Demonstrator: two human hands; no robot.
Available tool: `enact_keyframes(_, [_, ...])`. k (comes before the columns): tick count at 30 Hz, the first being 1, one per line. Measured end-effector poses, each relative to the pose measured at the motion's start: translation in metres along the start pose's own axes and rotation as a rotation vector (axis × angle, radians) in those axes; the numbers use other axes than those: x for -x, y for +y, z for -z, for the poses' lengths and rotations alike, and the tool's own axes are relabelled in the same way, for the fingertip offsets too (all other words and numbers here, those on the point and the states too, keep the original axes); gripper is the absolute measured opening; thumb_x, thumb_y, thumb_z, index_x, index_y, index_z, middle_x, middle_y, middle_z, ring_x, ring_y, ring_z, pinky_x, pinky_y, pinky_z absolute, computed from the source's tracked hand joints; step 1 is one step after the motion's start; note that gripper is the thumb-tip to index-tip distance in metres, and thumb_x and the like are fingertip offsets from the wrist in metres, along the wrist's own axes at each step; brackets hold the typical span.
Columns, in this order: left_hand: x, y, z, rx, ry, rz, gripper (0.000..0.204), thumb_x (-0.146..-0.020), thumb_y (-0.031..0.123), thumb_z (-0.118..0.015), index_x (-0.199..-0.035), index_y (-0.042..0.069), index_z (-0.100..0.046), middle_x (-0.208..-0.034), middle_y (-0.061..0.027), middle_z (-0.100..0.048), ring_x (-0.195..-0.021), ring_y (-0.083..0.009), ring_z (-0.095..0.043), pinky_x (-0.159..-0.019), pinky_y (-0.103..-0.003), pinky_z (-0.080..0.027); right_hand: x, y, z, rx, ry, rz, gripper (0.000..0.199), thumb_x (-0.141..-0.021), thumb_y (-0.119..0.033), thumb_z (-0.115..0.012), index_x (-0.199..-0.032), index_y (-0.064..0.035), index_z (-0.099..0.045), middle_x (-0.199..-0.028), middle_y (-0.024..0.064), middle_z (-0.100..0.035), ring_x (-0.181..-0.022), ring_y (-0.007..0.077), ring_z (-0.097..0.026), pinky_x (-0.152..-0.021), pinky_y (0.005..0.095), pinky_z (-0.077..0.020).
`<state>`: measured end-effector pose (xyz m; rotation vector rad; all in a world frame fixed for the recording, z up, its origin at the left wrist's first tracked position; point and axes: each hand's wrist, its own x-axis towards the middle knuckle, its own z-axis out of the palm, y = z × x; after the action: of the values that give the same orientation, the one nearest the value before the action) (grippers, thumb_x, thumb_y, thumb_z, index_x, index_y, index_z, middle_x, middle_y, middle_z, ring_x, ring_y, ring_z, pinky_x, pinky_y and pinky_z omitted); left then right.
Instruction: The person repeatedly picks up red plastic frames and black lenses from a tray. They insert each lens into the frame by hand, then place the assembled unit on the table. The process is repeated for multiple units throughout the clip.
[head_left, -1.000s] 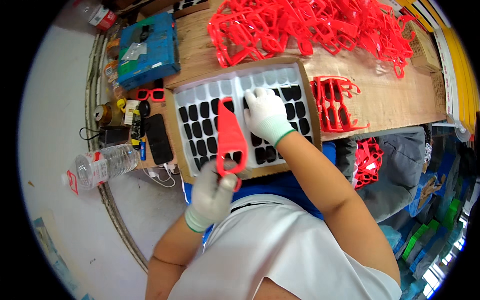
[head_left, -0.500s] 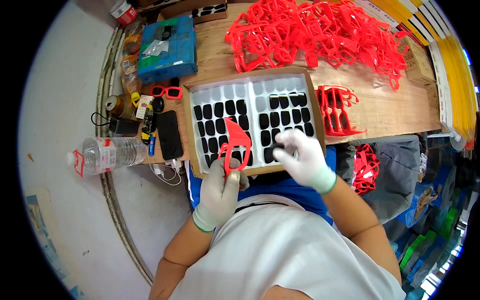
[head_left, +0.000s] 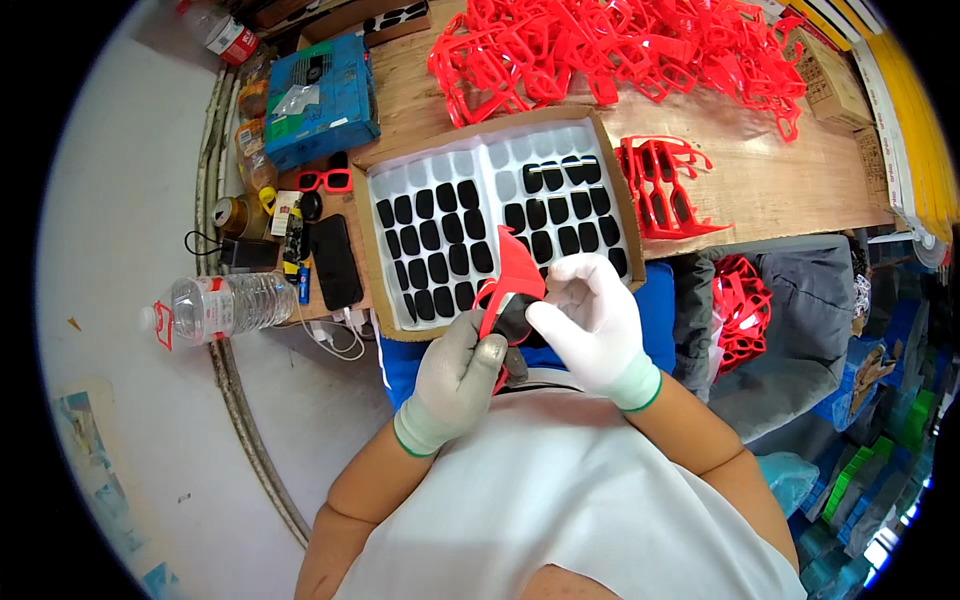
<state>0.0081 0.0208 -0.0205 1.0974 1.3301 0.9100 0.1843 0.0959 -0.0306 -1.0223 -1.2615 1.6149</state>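
Observation:
My left hand (head_left: 455,372), in a white glove greyed at the fingers, is closed on a red glasses frame (head_left: 518,268) with its temple pointing up and away. Against the frame's front, my right hand (head_left: 600,325), gloved in white, pinches a dark lens (head_left: 514,319) between thumb and fingers. How far the lens sits in the rim I cannot tell. Just beyond both hands lies a cardboard box (head_left: 366,240) holding white trays with rows of black lenses (head_left: 429,235). The far pockets of the trays hold no dark lenses.
A heap of red frames (head_left: 620,50) covers the table's far side. Several red sunglasses (head_left: 665,188) stand right of the box. To the left are a phone (head_left: 336,262), a large water bottle (head_left: 230,305) and a blue box (head_left: 322,98). A grey bin (head_left: 805,300) with red frames sits at right.
My right hand has come left from above the lens tray, bringing a dark lens to the red frame. My left hand and the frame have shifted slightly right. The view has shifted somewhat.

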Motion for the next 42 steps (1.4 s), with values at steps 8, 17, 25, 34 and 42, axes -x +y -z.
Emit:
enact_keyframes(8, [0.0,0.016,0.005,0.053,-0.172,0.05,0.028,-0.102,0.012,-0.042,-0.123,-0.005,-0.05,-0.093,-0.0109,-0.067,-0.08,-0.0127,-0.063,-0.076,-0.03,-0.052,-0.017,-0.024,0.02,-0.139,-0.397,-0.389,0.032,-0.094,-0.027,-0.069,-0.104,0.0026,-0.072,-0.091,0.0049,-0.07,-0.082,0.0098,-0.061,-0.077,0.0279,-0.0526])
enact_keyframes(17, [-0.001,0.011,0.005,0.107,-0.147,-0.015,0.032,-0.104,0.019,-0.044,-0.124,-0.006,-0.049,-0.105,-0.0126,-0.067,-0.083,-0.0129,-0.064,-0.078,-0.031,-0.053,-0.014,-0.017,0.016,-0.157,-0.361,-0.412,0.029,-0.093,-0.024,-0.068,-0.105,0.0024,-0.071,-0.092,0.0055,-0.069,-0.082,0.0103,-0.06,-0.077,0.0275,-0.0519])
enact_keyframes(25, [0.006,-0.001,0.009,0.087,-0.081,0.01,0.038,-0.107,0.027,-0.043,-0.123,-0.006,-0.051,-0.086,-0.0104,-0.066,-0.071,-0.0138,-0.064,-0.07,-0.031,-0.054,-0.01,-0.024,0.009,-0.09,-0.378,-0.394,0.026,-0.097,-0.017,-0.06,-0.112,0.0034,-0.069,-0.094,0.003,-0.069,-0.087,0.009,-0.06,-0.081,0.0278,-0.0516])
enact_keyframes(34, [0.02,-0.008,-0.007,0.039,0.059,-0.052,0.04,-0.107,0.03,-0.044,-0.116,-0.008,-0.051,-0.076,-0.0089,-0.062,-0.066,-0.013,-0.062,-0.063,-0.031,-0.054,-0.003,-0.022,0.004,0.105,-0.386,-0.196,0.022,-0.096,-0.016,-0.059,-0.103,0.002,-0.07,-0.08,0.005,-0.066,-0.071,0.0095,-0.055,-0.066,0.0277,-0.048])
enact_keyframes(42, [0.024,-0.012,-0.013,-0.136,0.207,-0.17,0.027,-0.105,0.019,-0.045,-0.109,-0.006,-0.052,-0.066,-0.0069,-0.063,-0.055,-0.0148,-0.063,-0.054,-0.029,-0.051,-0.008,-0.019,-0.005,0.298,-0.418,-0.101,0.022,-0.095,-0.02,-0.059,-0.092,-0.0009,-0.069,-0.064,0.0084,-0.055,-0.056,0.0152,-0.05,-0.055,0.0332,-0.0431])
